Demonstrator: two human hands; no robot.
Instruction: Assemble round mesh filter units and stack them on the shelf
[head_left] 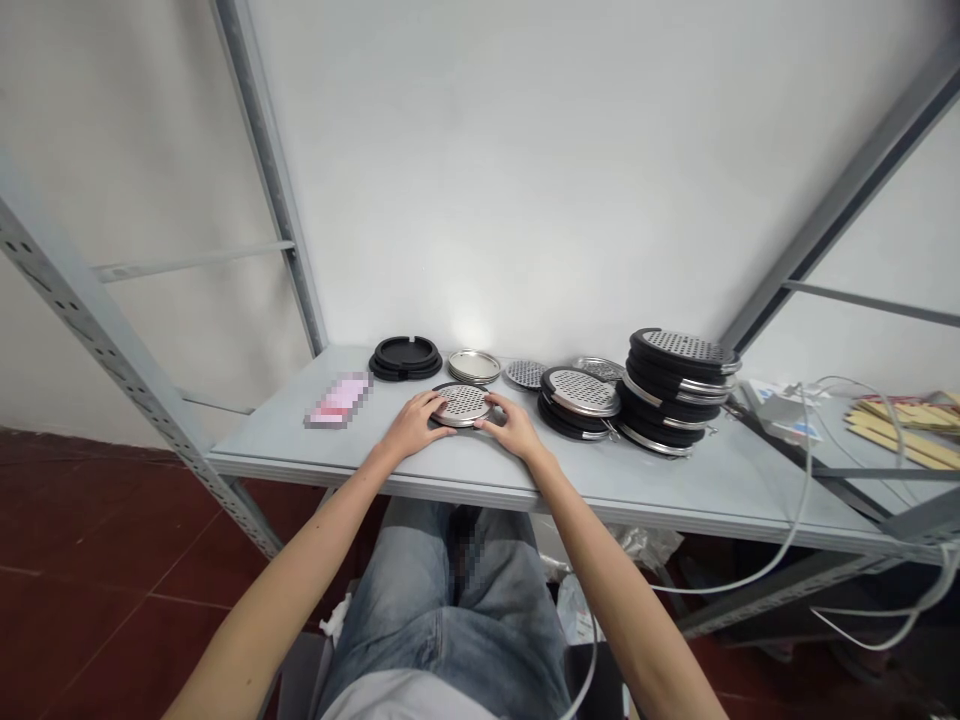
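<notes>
Both my hands are at a round perforated metal disc (463, 402) seated in a black round holder, flat on the table. My left hand (414, 423) curls around the disc's left rim, thumb toward the front. On the opposite side my right hand (511, 428) grips the right rim in the same way. Just behind the disc lie a small stack of shiny plain metal discs (474, 364) and black round holders (405, 354). To the right of my right hand is a short stack of black holders topped with a perforated disc (581, 392).
Farther right rises a taller stack of black-and-metal rounds (675, 395). Loose perforated discs (526, 374) lie by the wall. A pixelated pink object (337, 401) rests at the left. Grey shelf posts (274, 160) flank the table (300, 440); a white cable (787, 545) hangs at right.
</notes>
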